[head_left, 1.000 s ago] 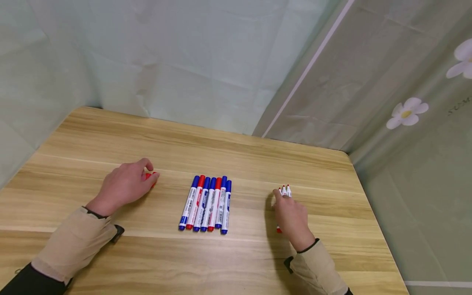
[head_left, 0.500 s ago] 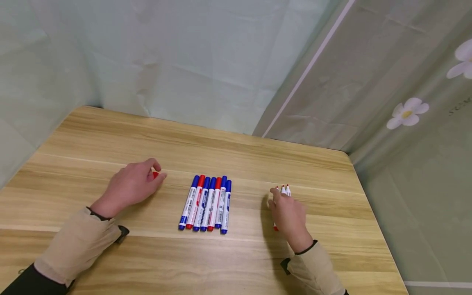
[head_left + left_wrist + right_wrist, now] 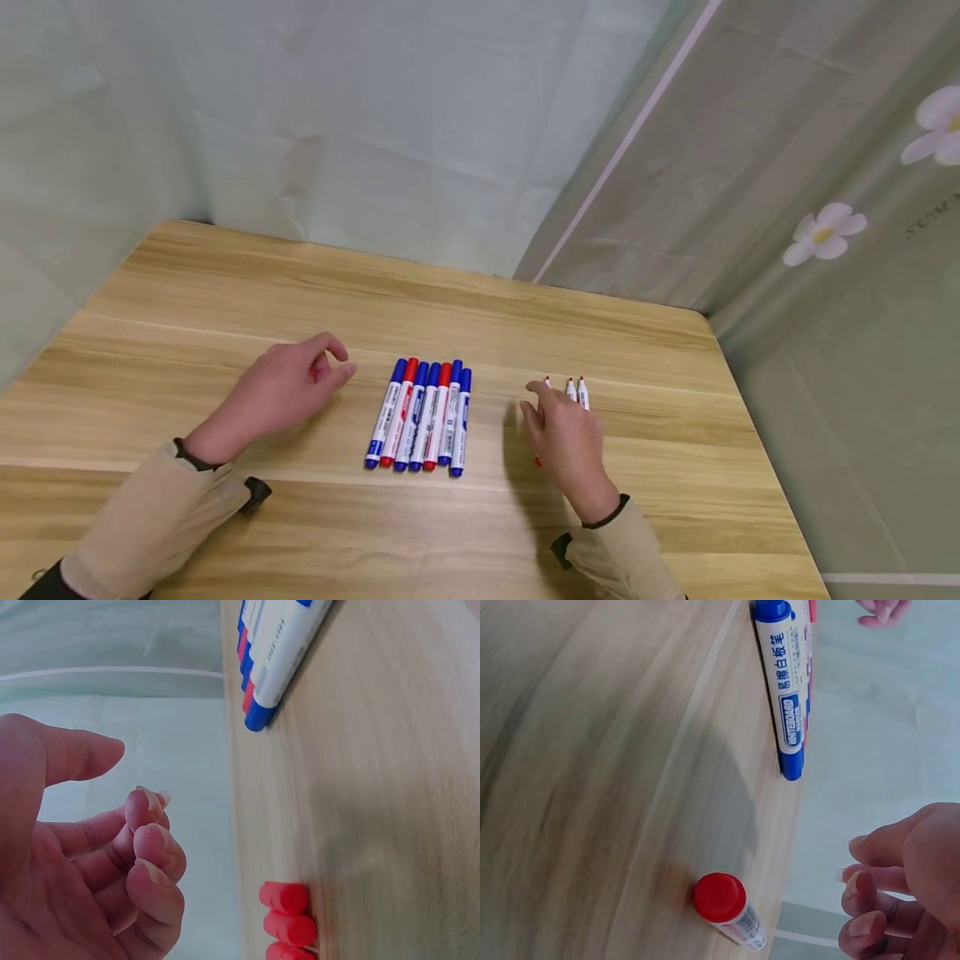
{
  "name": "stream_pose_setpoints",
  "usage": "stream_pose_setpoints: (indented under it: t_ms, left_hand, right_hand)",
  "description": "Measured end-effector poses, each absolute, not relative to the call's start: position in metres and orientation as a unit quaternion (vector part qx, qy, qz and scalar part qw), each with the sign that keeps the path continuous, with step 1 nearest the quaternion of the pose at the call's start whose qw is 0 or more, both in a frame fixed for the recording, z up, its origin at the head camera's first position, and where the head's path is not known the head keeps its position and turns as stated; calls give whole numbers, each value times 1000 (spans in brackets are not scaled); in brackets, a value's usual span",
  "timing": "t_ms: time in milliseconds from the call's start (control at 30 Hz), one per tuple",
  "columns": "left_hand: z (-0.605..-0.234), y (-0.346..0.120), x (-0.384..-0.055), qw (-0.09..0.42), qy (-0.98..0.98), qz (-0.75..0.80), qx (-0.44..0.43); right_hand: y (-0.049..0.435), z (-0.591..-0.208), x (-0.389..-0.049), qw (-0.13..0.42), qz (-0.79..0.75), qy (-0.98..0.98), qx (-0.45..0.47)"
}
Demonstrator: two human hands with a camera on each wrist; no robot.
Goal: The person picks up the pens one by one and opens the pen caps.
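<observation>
My left hand (image 3: 281, 383) hovers over the table left of a row of capped markers (image 3: 420, 417), thumb apart from loosely curled fingers. Below it, red caps (image 3: 289, 928) stand out in the left wrist view; the hand mostly hides them in the head view. My right hand (image 3: 566, 433) is above an uncapped red-ended marker (image 3: 724, 900), covering its middle in the head view. In the right wrist view its bent fingers are apart from that marker and hold nothing. Two more uncapped markers (image 3: 577, 390), red tips pointing away, lie just right of this hand.
The capped row, blue and red side by side, lies mid-table between my hands. The wooden table (image 3: 420, 533) has its far edge against a pale curtain (image 3: 390, 133). More curtain, printed with white flowers (image 3: 823, 235), hangs at the right.
Both hands have moved inward, the left one rightward and the right one leftward. One uncapped marker has shifted left along with my right hand, away from the other two. The capped row stays put.
</observation>
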State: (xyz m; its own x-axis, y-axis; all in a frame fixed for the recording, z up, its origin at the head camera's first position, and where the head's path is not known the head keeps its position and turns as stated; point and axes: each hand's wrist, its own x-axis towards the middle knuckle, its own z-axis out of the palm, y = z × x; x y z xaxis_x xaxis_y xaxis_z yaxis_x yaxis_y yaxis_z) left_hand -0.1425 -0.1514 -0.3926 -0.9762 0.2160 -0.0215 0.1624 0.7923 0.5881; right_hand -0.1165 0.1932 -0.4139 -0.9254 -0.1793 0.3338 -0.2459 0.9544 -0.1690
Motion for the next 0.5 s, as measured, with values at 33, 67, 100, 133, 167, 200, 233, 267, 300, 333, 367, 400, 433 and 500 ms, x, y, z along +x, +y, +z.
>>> stream_pose_setpoints:
  t_ms: [33,67,100,133,167,200,233,267,300,333,367,400,433,500]
  left_hand:
    - [-392,-151,-141,47,945,309,100]
    - [-392,-150,-140,50,944,310,100]
    - [-392,-149,-140,52,944,310,100]
    - [-391,-149,-138,54,943,312,100]
    - [-391,-148,-137,55,944,311,99]
    - [-391,-147,-137,56,943,313,100]
    - [-391,-147,-136,56,943,313,99]
    - [-391,-146,-135,57,943,314,99]
    - [-391,-146,-135,58,942,315,97]
    - [-391,-146,-134,57,942,316,97]
    - [-391,-146,-134,57,942,316,96]
    - [-391,-146,-134,57,942,318,97]
    - [-391,-146,-133,55,942,317,97]
    - [-391,-146,-132,49,942,318,101]
  right_hand:
    - [192,-414,-116,158,105,-976,111]
    - [192,-415,-116,155,105,-976,112]
    - [192,-416,-116,152,103,-976,114]
    - [193,-417,-116,148,100,-977,115]
    - [194,-418,-115,140,96,-979,113]
    - [195,-419,-115,130,93,-981,110]
    - [196,-419,-115,118,91,-983,105]
    - [197,-420,-115,106,86,-986,100]
    - [199,-422,-116,94,81,-988,95]
    - [200,-422,-116,85,76,-989,89]
    - [202,-423,-116,77,73,-991,83]
    - [204,-424,-117,74,69,-992,80]
    - [205,-425,-117,75,66,-992,78]
    - [207,-426,-117,79,61,-992,75]
